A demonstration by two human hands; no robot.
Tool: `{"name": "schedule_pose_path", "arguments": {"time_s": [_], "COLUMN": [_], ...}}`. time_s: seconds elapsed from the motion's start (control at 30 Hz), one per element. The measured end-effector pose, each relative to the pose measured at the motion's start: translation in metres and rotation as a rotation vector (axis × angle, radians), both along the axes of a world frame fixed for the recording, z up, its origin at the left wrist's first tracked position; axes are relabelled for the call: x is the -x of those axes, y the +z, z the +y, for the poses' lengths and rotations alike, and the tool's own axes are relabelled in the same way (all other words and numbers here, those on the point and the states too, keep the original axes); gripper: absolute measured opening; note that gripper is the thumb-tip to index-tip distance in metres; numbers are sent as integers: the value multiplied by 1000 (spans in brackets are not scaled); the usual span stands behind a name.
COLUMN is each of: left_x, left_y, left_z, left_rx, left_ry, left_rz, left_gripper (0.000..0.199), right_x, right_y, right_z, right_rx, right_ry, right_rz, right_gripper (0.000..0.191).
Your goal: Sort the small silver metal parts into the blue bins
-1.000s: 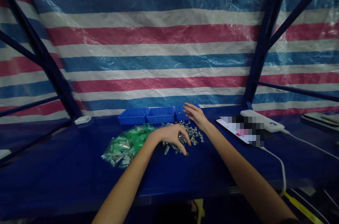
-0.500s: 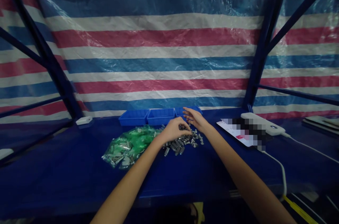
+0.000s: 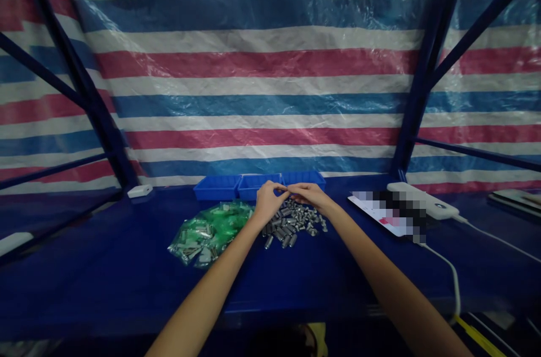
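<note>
Left hand (image 3: pixel 267 200) and right hand (image 3: pixel 310 196) meet, fingertips narrowed; whether holding anything, I cannot tell. Nearer metal pieces (image 3: pixel 289 228) seem light, rigid, slippery: pinch their sides.

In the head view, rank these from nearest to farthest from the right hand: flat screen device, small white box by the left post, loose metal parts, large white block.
From the right hand:
1. Loose metal parts, just below it in the picture.
2. Flat screen device, to its right.
3. Large white block, farther right.
4. Small white box, far left.
</note>
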State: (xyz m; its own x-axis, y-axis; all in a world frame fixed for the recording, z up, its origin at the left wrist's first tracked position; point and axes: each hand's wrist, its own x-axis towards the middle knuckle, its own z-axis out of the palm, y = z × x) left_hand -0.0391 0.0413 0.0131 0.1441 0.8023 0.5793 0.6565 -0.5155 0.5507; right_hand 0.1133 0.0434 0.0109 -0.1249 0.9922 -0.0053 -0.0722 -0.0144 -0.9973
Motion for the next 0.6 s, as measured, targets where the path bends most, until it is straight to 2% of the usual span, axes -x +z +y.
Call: {"name": "schedule_pose_path", "arguments": {"time_s": [0.23,0.4,0.5,0.6], "left_x": [1,0,-3,-8], "left_y": [0,-1,-4,-9], "left_z": [4,5,6,4], "left_rx": [-37,-41,-12,47], "left_ry": [-8,-31,-37,-59], "left_rz": [-82,-175,-222,-195], "left_gripper": [10,14,15,17], "right_x": [3,7,8,7], "right_y": [-3,-1,2,0], "right_z": [4,3,2,4], "right_rx": [104,211,223,199], "right_ry": [64,145,130,58], "right_rz": [225,383,403,373], "right_gripper": [7,12,10,10]}}
